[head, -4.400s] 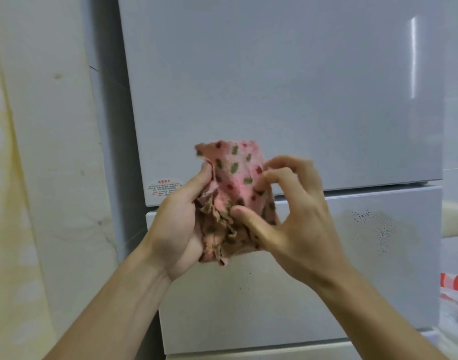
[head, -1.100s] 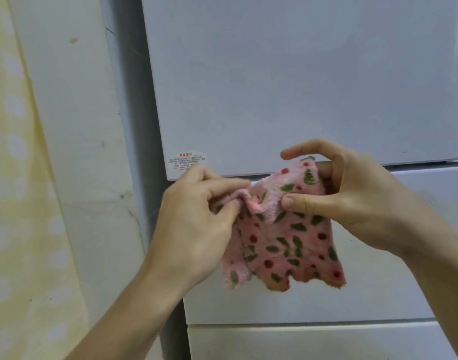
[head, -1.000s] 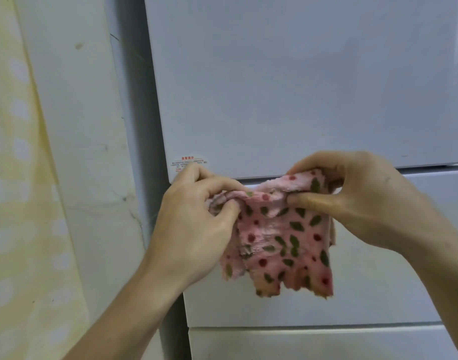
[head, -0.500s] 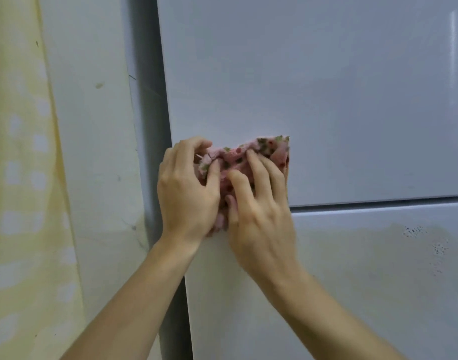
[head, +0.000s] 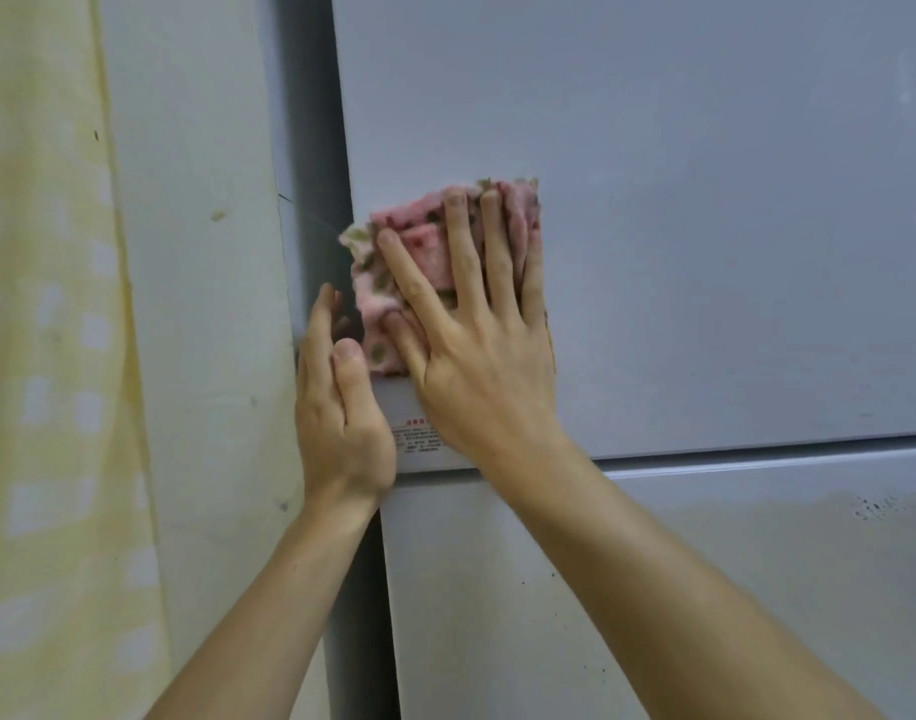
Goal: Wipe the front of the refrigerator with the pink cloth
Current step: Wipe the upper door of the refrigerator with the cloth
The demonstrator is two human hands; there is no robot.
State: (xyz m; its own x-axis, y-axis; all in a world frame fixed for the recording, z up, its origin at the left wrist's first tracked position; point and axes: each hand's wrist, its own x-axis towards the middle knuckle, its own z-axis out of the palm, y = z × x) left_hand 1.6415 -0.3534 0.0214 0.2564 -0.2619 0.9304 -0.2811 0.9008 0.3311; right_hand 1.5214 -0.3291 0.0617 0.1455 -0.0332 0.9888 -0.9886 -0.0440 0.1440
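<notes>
Pink, leaf-spotted cloth [head: 425, 246] lies folded under the right hand's [head: 476, 356] fingers [head: 463, 252]. They are straight and spread, pressing it flat on the refrigerator's upper door [head: 705, 200]. Its fringe shows past the fingertips and left of the index finger. The left hand [head: 336, 407], fingers straight and together, holds nothing, just left of the cloth at the door's edge. Wiping well likely means even palm pressure, overlapping sweeps away from that edge, and reaching the speckled lower door [head: 705, 589].

Home kitchen: refrigerator [head: 705, 226], curtain [head: 40, 356]
</notes>
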